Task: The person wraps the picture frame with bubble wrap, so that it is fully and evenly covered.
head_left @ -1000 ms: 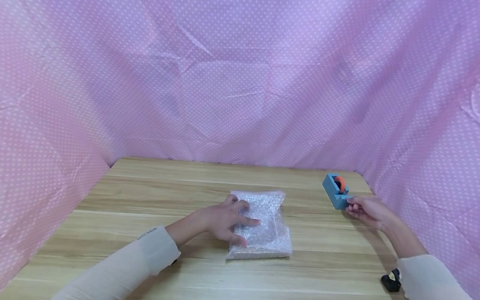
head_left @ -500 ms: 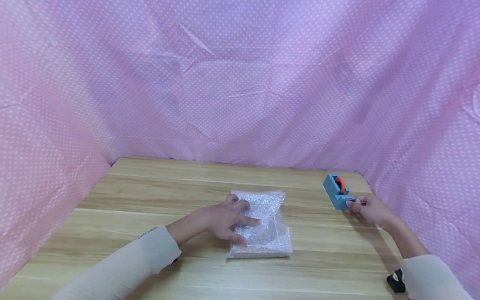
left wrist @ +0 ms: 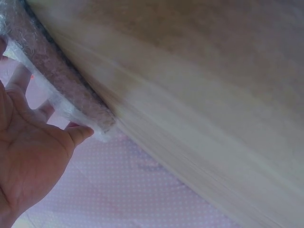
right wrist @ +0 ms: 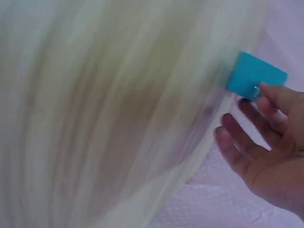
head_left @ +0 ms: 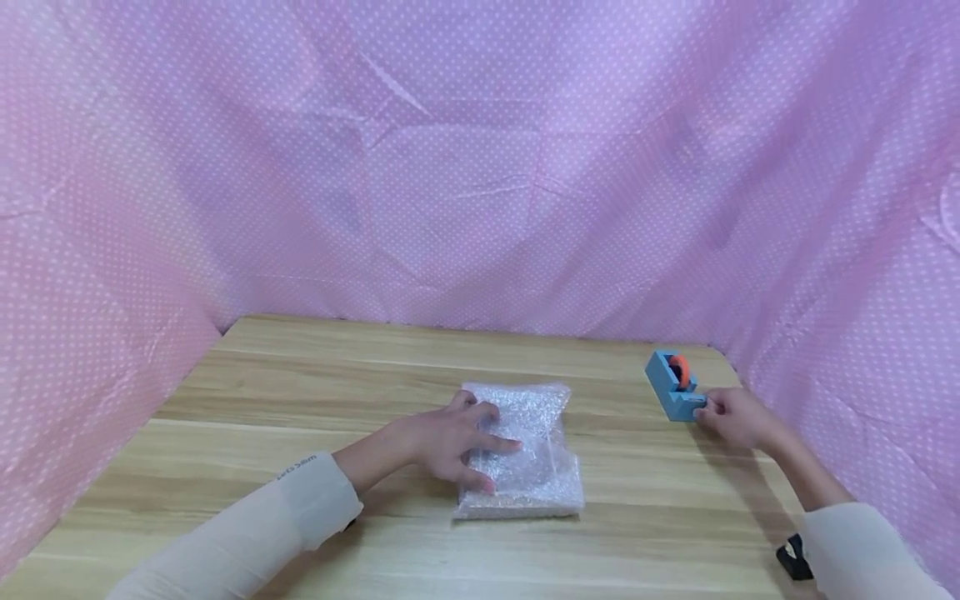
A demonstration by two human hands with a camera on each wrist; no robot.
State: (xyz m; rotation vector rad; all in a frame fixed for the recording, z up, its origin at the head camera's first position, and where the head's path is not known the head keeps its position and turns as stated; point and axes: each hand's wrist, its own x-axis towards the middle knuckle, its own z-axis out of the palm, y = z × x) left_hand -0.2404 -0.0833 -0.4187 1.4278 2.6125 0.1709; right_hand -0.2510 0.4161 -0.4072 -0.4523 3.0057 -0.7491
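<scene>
A flat parcel in bubble wrap [head_left: 528,450] lies on the table in front of me. My left hand [head_left: 453,437] rests on its left part with the fingers spread. The left wrist view has that hand [left wrist: 35,142] at the edge of the bubble wrap [left wrist: 61,80]. Over on the right stands a blue tape dispenser [head_left: 671,387] with an orange core. At its front end, my right hand [head_left: 738,417] pinches a small clear end of tape [right wrist: 256,92] between thumb and index finger. The other fingers of the right hand [right wrist: 270,142] are bent below the dispenser's front.
The wooden table [head_left: 315,375] has polka-dot pink cloth [head_left: 480,208] hanging behind it and along both sides. Beside the right sleeve a small black device [head_left: 795,557] is partly in view. The dispenser stands near the table's right far corner.
My right hand has turned slightly at the dispenser's front, its fingers drawing in more around the tape end. The left hand and the parcel have stayed in place.
</scene>
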